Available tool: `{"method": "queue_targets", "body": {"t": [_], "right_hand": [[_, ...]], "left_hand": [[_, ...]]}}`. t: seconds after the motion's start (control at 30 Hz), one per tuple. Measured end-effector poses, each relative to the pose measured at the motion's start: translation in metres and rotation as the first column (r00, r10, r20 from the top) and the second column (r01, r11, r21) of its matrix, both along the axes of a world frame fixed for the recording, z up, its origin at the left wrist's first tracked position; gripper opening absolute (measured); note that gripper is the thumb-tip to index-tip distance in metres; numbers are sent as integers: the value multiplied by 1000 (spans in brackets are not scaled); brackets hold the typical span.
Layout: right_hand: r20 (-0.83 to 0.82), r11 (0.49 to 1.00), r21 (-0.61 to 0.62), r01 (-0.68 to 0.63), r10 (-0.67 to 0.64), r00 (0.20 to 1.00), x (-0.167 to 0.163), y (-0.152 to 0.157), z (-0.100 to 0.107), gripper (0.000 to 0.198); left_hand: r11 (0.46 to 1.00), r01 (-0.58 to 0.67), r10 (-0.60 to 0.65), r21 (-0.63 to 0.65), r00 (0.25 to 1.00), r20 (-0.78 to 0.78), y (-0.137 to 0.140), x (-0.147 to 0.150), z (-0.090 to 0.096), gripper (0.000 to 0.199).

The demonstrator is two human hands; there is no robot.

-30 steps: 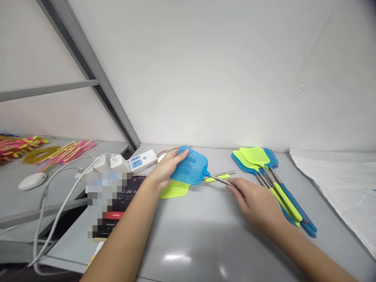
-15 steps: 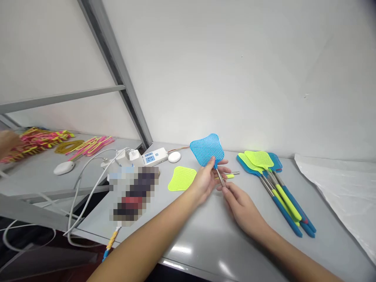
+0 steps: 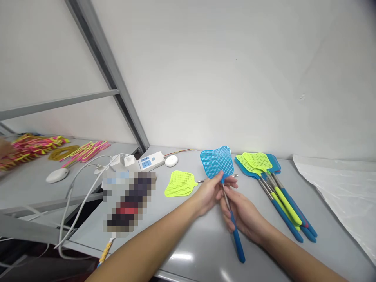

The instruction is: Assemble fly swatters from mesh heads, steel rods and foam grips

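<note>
A blue fly swatter with a metal shaft and blue handle is held over the table, its head up and its handle pointing toward me. My left hand grips it at the neck, thumb on the base of the head. Just below, my right hand is closed round the metal shaft, some fingers near the top of the handle. Behind my left hand lies a yellow-green fly swatter, its shaft partly hidden. To the right rests a pile of blue and yellow-green swatters, heads toward the wall.
A power strip and a white oval device sit near the wall. White cables hang at left. Clear plastic sheeting covers the right side. Pink-yellow bundles lie on the left table, beside another person's blurred hand.
The blue swatter has moved slightly right and down in view. Its handle now shows below my right hand. More of the lying yellow-green swatter's neck is visible.
</note>
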State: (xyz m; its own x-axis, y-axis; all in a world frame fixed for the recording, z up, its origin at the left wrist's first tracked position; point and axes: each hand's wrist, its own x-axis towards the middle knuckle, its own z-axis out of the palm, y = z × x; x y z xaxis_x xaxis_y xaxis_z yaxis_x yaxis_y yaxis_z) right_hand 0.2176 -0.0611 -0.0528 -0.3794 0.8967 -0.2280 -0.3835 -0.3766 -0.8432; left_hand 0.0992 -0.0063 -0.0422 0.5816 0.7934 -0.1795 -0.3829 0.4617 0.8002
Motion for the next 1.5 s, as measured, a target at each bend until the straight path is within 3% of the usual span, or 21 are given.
{"method": "queue_targets", "body": {"t": [0.13,0.3,0.6,0.83,1.03,1.23,1.5], "right_hand": [[-48,1000,5,19,-19,999,3,4,-1,43],[-97,999,-4,50,-50,994,4,9,-2,31],[18,1000,-5,17,-17,1000,1,13,1,45],[118,997,67,-34,26,993,-2,4,6,47],[98,995,43,-93,89,991,0,4,0,48],[-29,998,60,12,-10,1000,-2,8,-4,49],[61,992,125,-26,19,998,-1,8,-2,44]], "left_hand": [[995,90,-89,47,996,-15,-2,2,-1,47],[982,183,-178,49,979,-98,-2,3,0,58],[997,-50,52,60,998,-29,-4,4,8,38],[956,-254,239,147,965,111,12,-10,17,35],[943,-240,241,231,970,25,4,-6,13,41],[986,17,20,169,977,-212,-12,7,3,51],[934,-193,228,301,970,-85,-7,0,16,40]]}}
